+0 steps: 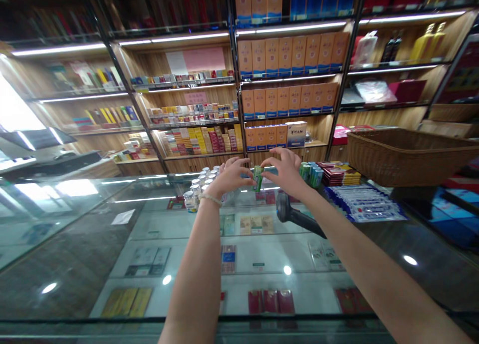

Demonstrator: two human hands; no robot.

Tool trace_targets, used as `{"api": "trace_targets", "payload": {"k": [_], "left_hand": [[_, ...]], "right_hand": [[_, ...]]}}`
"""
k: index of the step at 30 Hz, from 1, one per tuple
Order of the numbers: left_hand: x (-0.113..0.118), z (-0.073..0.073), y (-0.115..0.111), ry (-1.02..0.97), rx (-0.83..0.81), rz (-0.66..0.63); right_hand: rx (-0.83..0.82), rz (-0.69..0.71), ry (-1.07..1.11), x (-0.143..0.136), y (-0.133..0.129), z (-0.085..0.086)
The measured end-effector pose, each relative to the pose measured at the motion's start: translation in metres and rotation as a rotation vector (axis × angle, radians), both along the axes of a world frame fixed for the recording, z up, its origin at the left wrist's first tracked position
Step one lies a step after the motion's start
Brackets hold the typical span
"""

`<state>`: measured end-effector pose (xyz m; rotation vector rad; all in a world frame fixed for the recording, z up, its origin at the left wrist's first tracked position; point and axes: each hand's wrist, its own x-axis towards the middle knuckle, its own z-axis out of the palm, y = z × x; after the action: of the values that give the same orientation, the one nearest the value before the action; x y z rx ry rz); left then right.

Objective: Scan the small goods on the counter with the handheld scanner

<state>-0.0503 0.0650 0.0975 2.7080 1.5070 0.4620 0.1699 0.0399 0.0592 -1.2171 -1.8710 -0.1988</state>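
A small green cylindrical container [257,180] stands upright above the glass counter, between my two hands. My left hand [232,176] has its thumb and fingers pinched at the container's left side. On the opposite side, the thumb and fingertips of my right hand [286,170] grip its upper part. Just left of my left hand are several small clear jars with white lids [192,200]. Beyond my right wrist stand similar green containers [306,172] in a group. A black handheld barcode scanner [299,218] lies on the counter under my right forearm, which hides part of its handle.
The glass counter [175,234] displays flat packs on shelves inside. On its right lie red and yellow packs [339,174], blue-and-white packets [364,203] and a wicker basket [407,154]. Behind, wall shelves carry orange boxes [288,57] and small packs [198,140].
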Motion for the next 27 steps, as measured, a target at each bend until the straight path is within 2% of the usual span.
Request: {"api": "trace_targets", "payload": {"k": [5, 9, 18, 24, 27], "left_hand": [[0.002, -0.005, -0.001, 0.097, -0.042, 0.051], [-0.001, -0.007, 0.0, 0.106, -0.046, 0.071], [-0.02, -0.017, 0.012, -0.017, -0.002, 0.108], [-0.028, -0.022, 0.015, -0.005, 0.028, 0.275], [-0.033, -0.029, 0.019, 0.021, 0.018, 0.304]], "right_hand": [[-0.046, 0.001, -0.051, -0.01, 0.002, -0.013], [-0.07, -0.023, -0.008, -0.016, 0.006, -0.02], [-0.138, 0.034, -0.032, -0.033, 0.023, -0.013], [-0.153, 0.06, -0.068, -0.055, 0.039, -0.01], [-0.2, 0.058, -0.103, -0.067, 0.047, -0.014]]}}
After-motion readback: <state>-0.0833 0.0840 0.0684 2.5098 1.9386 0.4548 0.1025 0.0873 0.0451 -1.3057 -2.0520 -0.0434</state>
